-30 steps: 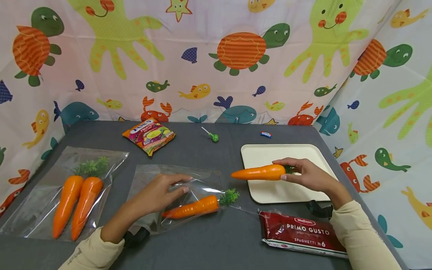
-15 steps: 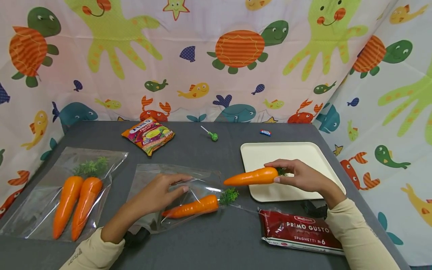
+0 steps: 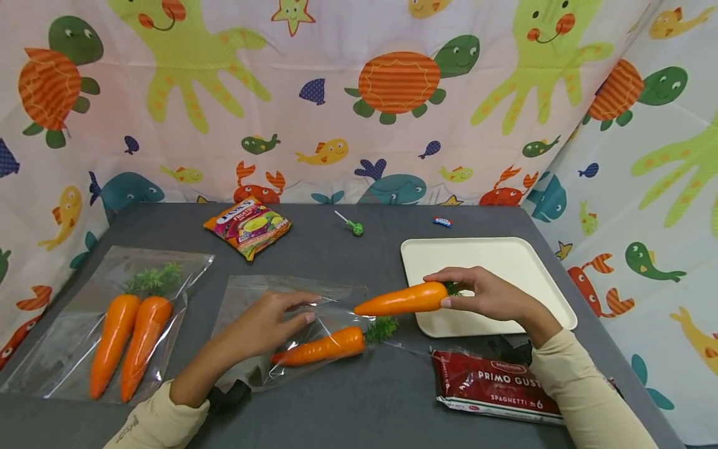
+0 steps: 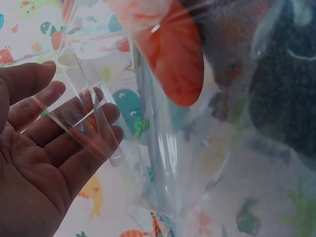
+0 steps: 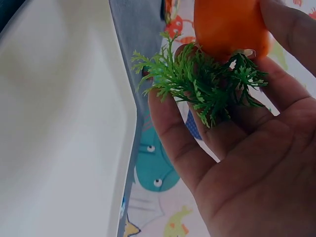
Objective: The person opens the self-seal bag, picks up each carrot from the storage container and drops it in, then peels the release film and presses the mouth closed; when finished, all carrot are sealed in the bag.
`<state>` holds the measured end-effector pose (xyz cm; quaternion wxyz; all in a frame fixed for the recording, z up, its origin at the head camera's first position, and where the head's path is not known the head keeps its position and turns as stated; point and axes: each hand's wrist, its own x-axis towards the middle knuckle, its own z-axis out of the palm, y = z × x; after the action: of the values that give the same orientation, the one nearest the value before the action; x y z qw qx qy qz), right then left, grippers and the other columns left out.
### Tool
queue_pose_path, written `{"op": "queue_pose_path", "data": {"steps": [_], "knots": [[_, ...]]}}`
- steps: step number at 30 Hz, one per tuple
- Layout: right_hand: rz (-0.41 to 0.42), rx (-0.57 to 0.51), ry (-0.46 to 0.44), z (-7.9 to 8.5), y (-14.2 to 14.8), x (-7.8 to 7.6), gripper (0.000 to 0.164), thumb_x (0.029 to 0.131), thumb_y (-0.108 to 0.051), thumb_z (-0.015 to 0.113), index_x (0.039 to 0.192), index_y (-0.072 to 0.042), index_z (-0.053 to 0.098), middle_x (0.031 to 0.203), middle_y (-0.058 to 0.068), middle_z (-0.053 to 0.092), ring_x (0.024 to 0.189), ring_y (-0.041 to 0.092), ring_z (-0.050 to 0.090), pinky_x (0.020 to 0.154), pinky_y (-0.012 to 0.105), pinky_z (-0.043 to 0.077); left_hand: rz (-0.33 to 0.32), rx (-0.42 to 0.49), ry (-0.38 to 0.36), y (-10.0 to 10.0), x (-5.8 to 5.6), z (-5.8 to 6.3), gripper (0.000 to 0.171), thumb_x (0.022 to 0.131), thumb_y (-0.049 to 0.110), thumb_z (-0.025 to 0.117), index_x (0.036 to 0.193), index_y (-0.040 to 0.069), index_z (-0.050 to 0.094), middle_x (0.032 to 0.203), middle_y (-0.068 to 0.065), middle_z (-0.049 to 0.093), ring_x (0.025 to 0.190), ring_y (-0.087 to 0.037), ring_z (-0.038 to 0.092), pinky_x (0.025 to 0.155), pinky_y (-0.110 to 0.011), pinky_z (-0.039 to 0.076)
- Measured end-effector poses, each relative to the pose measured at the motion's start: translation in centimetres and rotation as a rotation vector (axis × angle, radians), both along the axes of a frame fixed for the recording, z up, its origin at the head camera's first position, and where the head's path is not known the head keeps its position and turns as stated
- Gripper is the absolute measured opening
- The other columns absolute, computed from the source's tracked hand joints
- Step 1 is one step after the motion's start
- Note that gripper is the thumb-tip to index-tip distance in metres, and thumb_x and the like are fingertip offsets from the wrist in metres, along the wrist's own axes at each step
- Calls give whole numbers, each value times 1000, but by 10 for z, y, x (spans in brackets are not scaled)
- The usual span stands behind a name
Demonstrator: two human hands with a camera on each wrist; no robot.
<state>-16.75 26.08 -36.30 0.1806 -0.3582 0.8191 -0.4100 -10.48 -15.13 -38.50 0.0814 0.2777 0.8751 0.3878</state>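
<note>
My right hand (image 3: pixel 485 299) pinches an orange toy carrot (image 3: pixel 404 299) at its top end, the tip pointing left. In the right wrist view, green leaves (image 5: pixel 207 84) lie in front of the fingers. The carrot hangs above the left edge of a cream tray (image 3: pixel 488 255), its tip close to a clear plastic bag (image 3: pixel 241 293). Inside that bag lies another carrot (image 3: pixel 325 347), its leaves at the bag's mouth. My left hand (image 3: pixel 266 324) is at the bag, thumb and fingers spread apart. In the left wrist view, clear film crosses the fingers (image 4: pixel 74 123).
On the left, a second clear bag (image 3: pixel 62 355) contains two carrots (image 3: pixel 129 343). A red spaghetti pack (image 3: pixel 493 390) lies at the front right, partly under the right sleeve. Farther back are a candy bag (image 3: pixel 247 226), a green lollipop (image 3: pixel 356 228) and a small wrapped sweet (image 3: pixel 442 222).
My right hand has carried the carrot left and slightly down, from over the tray toward the bag's mouth. My left hand and the bag have stayed in place.
</note>
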Motion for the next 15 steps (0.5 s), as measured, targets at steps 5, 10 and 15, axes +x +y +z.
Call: {"op": "queue_pose_path", "data": {"steps": [5,10,15], "knots": [[43,12,1,-1,-9,-3,41,95,-14,66,135,-11,58,121,-1,62,101,22,59,90,35,50,-7,12,21,-1,0,-2,41,100,31,57,134,8,59,130,-6,61,117,-23,58,95,-49,48],[86,-10,-9,-2,-16,-4,41,94,-12,67,134,-12,59,122,0,61,103,23,59,89,37,51,-10,13,17,-1,0,-2,40,100,29,58,133,7,59,130,-7,61,117,-23,58,95,-48,49],[114,-18,-2,-6,-24,-4,41,93,-13,68,133,-11,60,121,0,62,103,22,59,90,39,51,-9,28,-22,0,-1,-2,40,100,27,58,133,6,59,130,-10,61,118,-25,58,95,-48,49]]}}
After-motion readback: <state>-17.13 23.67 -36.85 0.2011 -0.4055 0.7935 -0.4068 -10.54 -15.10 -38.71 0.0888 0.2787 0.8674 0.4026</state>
